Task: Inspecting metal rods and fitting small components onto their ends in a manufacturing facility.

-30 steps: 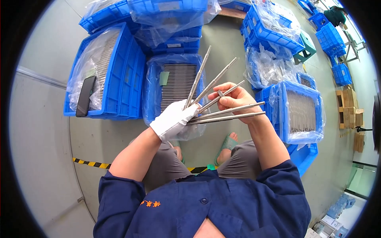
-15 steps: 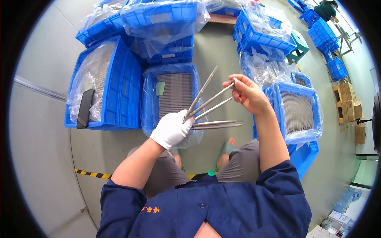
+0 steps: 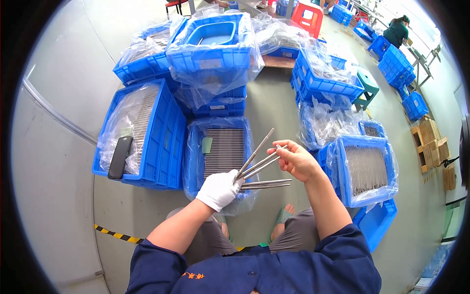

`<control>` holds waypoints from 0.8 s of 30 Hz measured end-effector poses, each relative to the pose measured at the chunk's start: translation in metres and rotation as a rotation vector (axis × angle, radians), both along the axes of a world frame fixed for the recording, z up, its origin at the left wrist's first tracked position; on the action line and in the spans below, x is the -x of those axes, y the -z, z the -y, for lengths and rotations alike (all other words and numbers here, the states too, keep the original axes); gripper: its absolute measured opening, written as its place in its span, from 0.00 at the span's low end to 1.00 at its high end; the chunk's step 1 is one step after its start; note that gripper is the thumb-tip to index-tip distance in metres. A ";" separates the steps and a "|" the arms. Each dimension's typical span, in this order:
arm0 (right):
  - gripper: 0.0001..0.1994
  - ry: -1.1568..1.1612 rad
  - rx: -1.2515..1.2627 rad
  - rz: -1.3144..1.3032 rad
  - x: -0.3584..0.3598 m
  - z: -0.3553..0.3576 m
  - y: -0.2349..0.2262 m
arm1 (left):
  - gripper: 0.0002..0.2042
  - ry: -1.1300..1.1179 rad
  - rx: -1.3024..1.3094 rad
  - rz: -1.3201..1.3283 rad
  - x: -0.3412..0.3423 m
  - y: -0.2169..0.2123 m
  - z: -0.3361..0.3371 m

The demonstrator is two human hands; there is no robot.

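My left hand, in a white glove, is closed round the near ends of several slim grey metal rods, which fan out to the right. Bare, my right hand pinches the far end of one or two of these rods between thumb and fingers; exactly how many is hard to see. Behind the gloved hand stands a blue crate lined with clear plastic, holding rows of similar rods and a small green slip. To the right of my bare hand, another lined crate holds a row of thin rods.
A tall blue crate at left has a black phone resting on its contents. Stacked crates rise behind it. At the right are more crates, a green stool and wooden pallets. A person works at the far right.
The view has tipped up, showing more of the far room. Both hands still hold the rods, and the upper rods now lie closer together near my right fingers.
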State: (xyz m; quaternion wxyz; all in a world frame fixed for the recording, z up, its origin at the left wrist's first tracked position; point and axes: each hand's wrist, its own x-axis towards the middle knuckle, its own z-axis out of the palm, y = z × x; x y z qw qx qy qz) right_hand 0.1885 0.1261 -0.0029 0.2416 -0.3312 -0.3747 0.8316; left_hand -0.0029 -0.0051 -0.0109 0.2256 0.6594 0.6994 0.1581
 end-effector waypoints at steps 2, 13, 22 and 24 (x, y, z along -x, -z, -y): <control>0.11 -0.155 -0.036 0.043 0.011 0.011 0.004 | 0.10 0.003 -0.006 -0.001 -0.001 0.002 0.001; 0.11 0.018 -0.172 0.108 0.000 -0.009 -0.004 | 0.13 0.051 0.104 0.142 0.007 -0.008 0.003; 0.12 -0.022 -0.096 -0.228 -0.015 -0.017 -0.005 | 0.20 0.278 0.587 0.764 -0.007 -0.019 0.010; 0.12 -0.112 -0.015 -0.385 -0.017 -0.014 -0.006 | 0.21 0.289 0.599 0.813 -0.007 -0.017 0.013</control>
